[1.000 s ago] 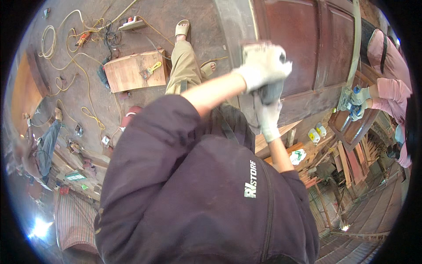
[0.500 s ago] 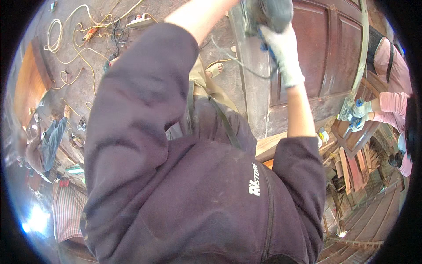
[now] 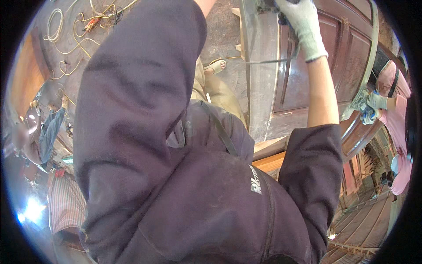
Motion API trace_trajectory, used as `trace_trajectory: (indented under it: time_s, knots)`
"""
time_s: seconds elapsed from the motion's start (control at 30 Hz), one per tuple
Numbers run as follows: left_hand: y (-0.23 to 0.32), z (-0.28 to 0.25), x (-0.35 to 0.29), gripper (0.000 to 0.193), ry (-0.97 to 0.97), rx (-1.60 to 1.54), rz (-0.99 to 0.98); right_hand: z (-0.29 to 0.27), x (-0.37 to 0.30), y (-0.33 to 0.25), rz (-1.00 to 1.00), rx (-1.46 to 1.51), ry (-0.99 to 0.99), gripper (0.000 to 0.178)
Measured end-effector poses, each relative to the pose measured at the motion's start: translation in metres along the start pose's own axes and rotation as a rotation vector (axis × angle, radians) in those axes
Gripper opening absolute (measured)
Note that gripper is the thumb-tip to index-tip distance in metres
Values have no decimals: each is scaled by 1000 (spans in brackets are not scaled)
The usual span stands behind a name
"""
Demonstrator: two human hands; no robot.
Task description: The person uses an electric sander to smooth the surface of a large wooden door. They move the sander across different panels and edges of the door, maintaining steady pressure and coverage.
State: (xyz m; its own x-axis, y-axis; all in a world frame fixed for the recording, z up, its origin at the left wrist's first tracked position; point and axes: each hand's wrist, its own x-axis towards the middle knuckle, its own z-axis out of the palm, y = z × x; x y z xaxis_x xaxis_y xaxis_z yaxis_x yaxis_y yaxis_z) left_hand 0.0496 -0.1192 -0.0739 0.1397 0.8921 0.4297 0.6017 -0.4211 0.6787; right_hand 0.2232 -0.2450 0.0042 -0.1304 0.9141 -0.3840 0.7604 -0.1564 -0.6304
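Brown wooden panelled door (image 3: 337, 44) apparently being surfaced; power tool (image 3: 265, 5) gripped by gloved right hand (image 3: 303, 27), left hand out of view. Next, cable (image 3: 266, 62) must be kept clear.

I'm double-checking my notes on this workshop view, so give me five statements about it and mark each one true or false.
1. The gloved right hand is at a dark tool by the top edge. True, though the frame cuts off the grip.
2. The left hand shows fully in the middle of the picture. False: it is out of view; only a bit of the left forearm shows at the top.
3. A cord crosses in front of the panelled door. True.
4. The co-worker at the right has bright green sleeves. False: the co-worker's sleeve is pink.
5. A sandal shows left of the door. True.
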Motion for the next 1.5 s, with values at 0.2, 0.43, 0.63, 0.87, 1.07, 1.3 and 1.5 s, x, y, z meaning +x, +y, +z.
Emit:
trace_trajectory:
  time_s: [0.2,0.43,0.63,0.87,1.07,1.3,1.5]
  knots:
    - [90,-23,-57,47,-67,-441,-444,12,-61,16,19,-96,107,53]
    - [208,9,-155,41,-331,-532,-736,5,-204,111,165,-114,78,49]
    - [154,-5,-113,40,-276,-620,-737,11,-137,67,-31,-199,201,40]
    - [30,13,-13,38,60,-165,-156,-2,-14,4,-127,-212,138,58]
    - [98,3,-75,37,-90,-583,-508,13,-82,52,-40,-231,204,65]
    - [241,4,-201,29,-372,-557,-707,37,-269,114,363,-12,87,51]
    - [272,17,-231,28,-440,-524,-748,30,-300,116,361,123,107,43]
